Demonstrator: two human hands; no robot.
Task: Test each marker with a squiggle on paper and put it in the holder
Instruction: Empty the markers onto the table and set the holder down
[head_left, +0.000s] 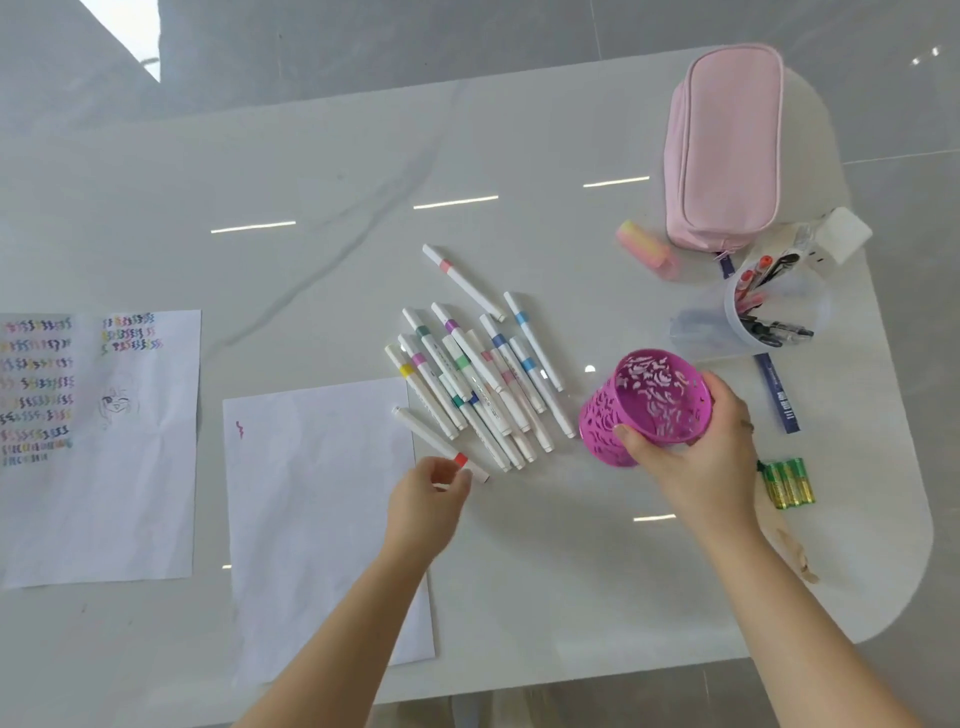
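Note:
My right hand (691, 457) grips the magenta cut-out holder (647, 400), tilted with its mouth toward me; it looks empty. My left hand (428, 501) pinches the near end of a white marker with a red band (439, 441), which lies across the right edge of a white sheet (322, 519). That sheet carries one small red squiggle (239, 429) near its top left. Several white markers with coloured bands (483, 384) lie in a loose pile between the sheet and the holder. One pink-banded marker (462, 280) lies apart, farther back.
A second sheet (98, 447) covered in coloured squiggles lies at the left. At the back right are a pink pencil case (724, 145), a pink-yellow eraser (644, 244), a clear cup of pens (769, 312), a dark blue pen (776, 395) and green batteries (789, 483). The table's rounded edge (914, 545) curves right.

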